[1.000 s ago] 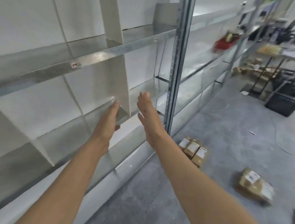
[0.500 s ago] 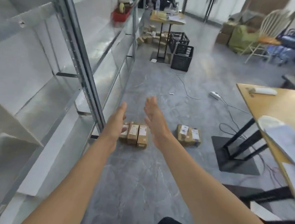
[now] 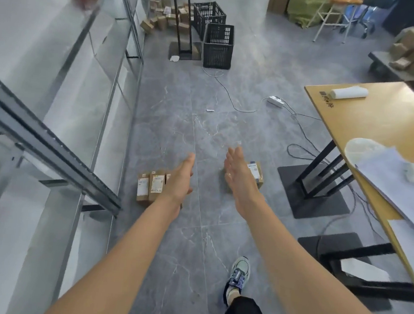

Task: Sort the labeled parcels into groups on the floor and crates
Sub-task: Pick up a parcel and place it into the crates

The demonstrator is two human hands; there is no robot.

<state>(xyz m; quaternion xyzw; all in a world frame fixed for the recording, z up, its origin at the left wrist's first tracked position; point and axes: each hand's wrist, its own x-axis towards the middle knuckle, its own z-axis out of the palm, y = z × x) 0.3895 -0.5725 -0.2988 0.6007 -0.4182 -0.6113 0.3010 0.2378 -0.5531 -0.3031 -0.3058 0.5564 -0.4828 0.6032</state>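
On the grey stone-patterned floor (image 3: 178, 129), beside the foot of the metal shelving (image 3: 52, 143), a row of three small labeled parcels (image 3: 149, 185) lies side by side, touching, labels upward. The left hand (image 3: 180, 179) is held out in the air in front of this row and hides part of the third parcel. Its fingers are straight and together, the palm faces inward, and it holds nothing.

The right hand (image 3: 239, 177) is extended level with the left, well apart from it, palm facing inward, fingers straight and empty. It partly hides a separate cardboard parcel (image 3: 256, 172), which lies on the floor with its white label facing up, between the row and the black table base (image 3: 315, 191). Whether this is one parcel or two set together cannot be told.

Farther along the floor stand two black crates (image 3: 218, 45), one behind the other. Just beside them, a loose pile of small cardboard parcels (image 3: 163, 15) lies under a far table against the shelving.

At right, a wooden table (image 3: 392, 115) carries a white paper roll (image 3: 348, 92) and loose sheets. A power strip (image 3: 275, 101) with trailing cables lies on the floor near it. One shoe (image 3: 238, 274) of the person is planted on the floor below the right forearm.
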